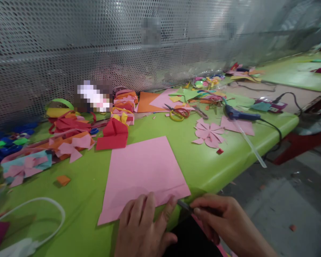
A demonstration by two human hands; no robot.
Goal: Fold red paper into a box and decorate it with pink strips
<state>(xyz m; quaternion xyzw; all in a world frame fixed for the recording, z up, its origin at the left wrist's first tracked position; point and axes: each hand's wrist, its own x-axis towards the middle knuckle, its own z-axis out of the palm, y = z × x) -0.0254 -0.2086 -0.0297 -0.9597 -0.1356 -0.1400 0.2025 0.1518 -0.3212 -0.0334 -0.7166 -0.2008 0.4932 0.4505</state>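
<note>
A pink paper sheet [143, 171] lies flat on the green table [203, 164], its near edge at the table's front. My left hand [144, 228] rests on that near edge, fingers stretched flat on the paper. My right hand [222, 221] is just right of it, fingers pinched round a thin dark tool [186, 206] whose tip points at the sheet's near right corner. What the tool is I cannot make out.
A pink paper flower [209, 135], a blue glue gun [239, 115] with cable, and yellow-handled scissors [176, 113] lie at the right. A red folded paper [112, 135] and many coloured scraps crowd the left. A perforated metal wall [123, 46] stands behind.
</note>
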